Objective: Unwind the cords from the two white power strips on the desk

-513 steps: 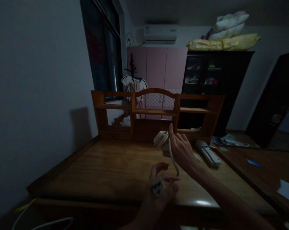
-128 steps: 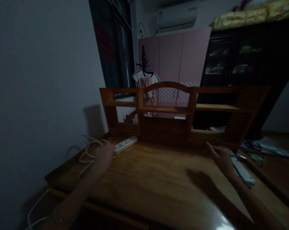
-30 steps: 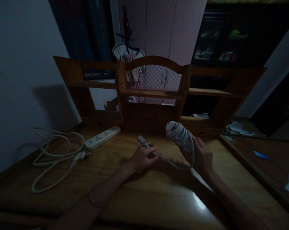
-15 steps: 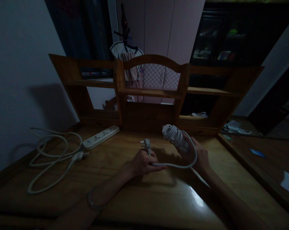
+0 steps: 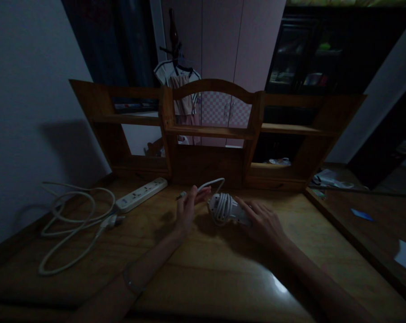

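A white power strip point(image 5: 227, 210) with its cord wound around it lies on the wooden desk point(image 5: 203, 273) in the middle. My right hand point(image 5: 263, 222) holds its right end against the desk, fingers curled over it. My left hand point(image 5: 187, 207) is just left of it, pinching the loose end of the cord point(image 5: 211, 182), which arcs up from the strip; the plug is hidden in the hand. A second white power strip point(image 5: 141, 194) lies at the back left, its cord point(image 5: 73, 220) in loose loops beside it.
A wooden shelf unit point(image 5: 219, 134) stands along the desk's back edge, with small items in its right lower bay point(image 5: 279, 161). A wall is on the left. Papers point(image 5: 330, 178) and a second wooden surface point(image 5: 374, 229) lie to the right.
The wound power strip has come down from the air onto the desk, moving left. My left hand has lifted the cord end up and over towards the strip.
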{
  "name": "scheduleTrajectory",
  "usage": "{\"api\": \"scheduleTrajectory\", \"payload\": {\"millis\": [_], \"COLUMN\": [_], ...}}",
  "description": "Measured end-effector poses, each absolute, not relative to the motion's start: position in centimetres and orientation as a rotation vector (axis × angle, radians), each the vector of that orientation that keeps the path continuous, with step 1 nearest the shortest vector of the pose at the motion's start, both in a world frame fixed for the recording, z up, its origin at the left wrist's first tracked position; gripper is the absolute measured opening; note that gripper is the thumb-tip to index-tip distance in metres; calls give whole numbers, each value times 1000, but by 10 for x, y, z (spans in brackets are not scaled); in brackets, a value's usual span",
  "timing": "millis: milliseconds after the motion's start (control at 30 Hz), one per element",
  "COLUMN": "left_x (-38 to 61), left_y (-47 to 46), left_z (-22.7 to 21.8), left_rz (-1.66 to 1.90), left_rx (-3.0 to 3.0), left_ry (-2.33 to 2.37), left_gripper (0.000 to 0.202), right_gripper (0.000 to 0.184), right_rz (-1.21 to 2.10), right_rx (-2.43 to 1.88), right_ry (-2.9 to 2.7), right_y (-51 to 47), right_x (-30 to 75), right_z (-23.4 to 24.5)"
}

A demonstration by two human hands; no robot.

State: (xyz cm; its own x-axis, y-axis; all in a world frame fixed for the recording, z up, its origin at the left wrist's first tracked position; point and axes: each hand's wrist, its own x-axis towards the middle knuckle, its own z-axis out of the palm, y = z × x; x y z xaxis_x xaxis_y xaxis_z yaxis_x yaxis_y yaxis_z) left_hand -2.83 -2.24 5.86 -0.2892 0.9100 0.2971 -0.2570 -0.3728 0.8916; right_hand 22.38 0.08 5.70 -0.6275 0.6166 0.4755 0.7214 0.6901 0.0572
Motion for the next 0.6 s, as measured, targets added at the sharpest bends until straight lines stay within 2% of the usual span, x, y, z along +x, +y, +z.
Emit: {"api": "scheduleTrajectory", "payload": {"millis": [300, 367, 500, 600], "left_x": [-21, -20, -20, -22], "left_y": [-20, -20, -18, -20], "left_z": [54, 52, 47, 39], "left_rz": [1631, 1589, 1556, 1442], "left_rx": [1262, 1300, 1453, 1665], "left_ry": [826, 788, 741, 820], "left_gripper": [39, 48, 77, 89], "right_gripper": [71, 69, 69, 70], "right_rz": [-400, -429, -533, -572], "right_rx": [-874, -823, -706, -695], "right_ry": [-2465, -2434, -2358, -2269], "right_y": [-2, -3, -5, -6], "right_x": [226, 226, 227, 230], "right_z": [58, 59, 62, 63]}}
